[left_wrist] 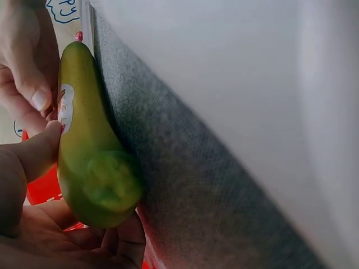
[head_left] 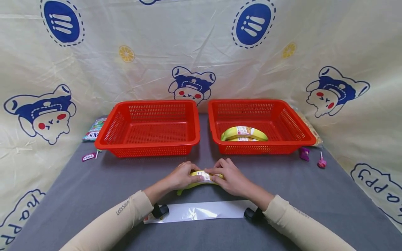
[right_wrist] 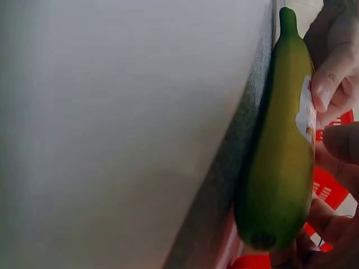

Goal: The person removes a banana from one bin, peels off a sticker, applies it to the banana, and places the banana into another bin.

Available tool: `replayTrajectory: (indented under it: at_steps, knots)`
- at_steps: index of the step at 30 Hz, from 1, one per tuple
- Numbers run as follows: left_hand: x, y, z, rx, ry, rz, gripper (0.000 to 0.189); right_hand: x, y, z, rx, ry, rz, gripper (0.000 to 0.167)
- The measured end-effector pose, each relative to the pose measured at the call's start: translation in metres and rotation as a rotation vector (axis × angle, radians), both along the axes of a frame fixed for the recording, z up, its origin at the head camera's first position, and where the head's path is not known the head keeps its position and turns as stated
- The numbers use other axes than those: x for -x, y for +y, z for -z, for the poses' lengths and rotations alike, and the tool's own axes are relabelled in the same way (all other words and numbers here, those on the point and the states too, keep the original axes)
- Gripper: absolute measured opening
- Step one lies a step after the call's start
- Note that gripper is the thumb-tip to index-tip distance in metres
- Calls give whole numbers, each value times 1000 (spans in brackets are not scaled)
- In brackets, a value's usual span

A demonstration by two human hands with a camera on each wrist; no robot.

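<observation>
In the head view a yellow-green banana (head_left: 189, 187) lies across the middle of the grey table, a white printed sticker (head_left: 206, 176) on its upper side. My left hand (head_left: 184, 177) holds its left part, thumb on the sticker's edge. From the other side my right hand (head_left: 231, 177) grips the banana's right part, with thumb and fingers at the sticker. The left wrist view shows the stem end of the banana (left_wrist: 92, 134) near my left palm. In the right wrist view the blunt end of the banana (right_wrist: 277, 162) faces the camera. Fingers behind the fruit are partly hidden.
A glossy white strip (head_left: 204, 211) lies under my wrists. Behind stand a red basket (head_left: 147, 150) at left and another red basket (head_left: 257, 148) at right, holding stickered bananas (head_left: 230, 133). Lollipops (head_left: 321, 163) and small wrapped sweets (head_left: 304, 153) lie near the baskets.
</observation>
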State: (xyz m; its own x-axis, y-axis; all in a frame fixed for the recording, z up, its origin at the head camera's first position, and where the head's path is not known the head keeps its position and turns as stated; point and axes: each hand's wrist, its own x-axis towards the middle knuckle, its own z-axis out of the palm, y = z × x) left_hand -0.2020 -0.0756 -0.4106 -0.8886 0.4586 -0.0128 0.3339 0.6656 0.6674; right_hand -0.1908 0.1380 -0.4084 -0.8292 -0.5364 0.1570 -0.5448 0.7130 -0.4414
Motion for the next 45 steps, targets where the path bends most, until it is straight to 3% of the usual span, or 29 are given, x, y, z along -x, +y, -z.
replayTrajectory:
  at_steps: [8,16,25,33,45]
  knots:
    - [1,-2,0,14,-12,-7,31,-2,13,3,-82,-38,68,48]
    - [-9,-12,-3,13,-10,-43,45,-1,12,2,-105,-97,116,47]
    - [-22,-18,-1,-27,66,-121,39,0,11,3,-106,-88,117,46]
    - [-28,-20,1,-31,138,-122,36,0,12,5,-85,-114,123,46]
    - [-25,-20,-1,1,82,-124,32,1,19,8,7,-199,91,45]
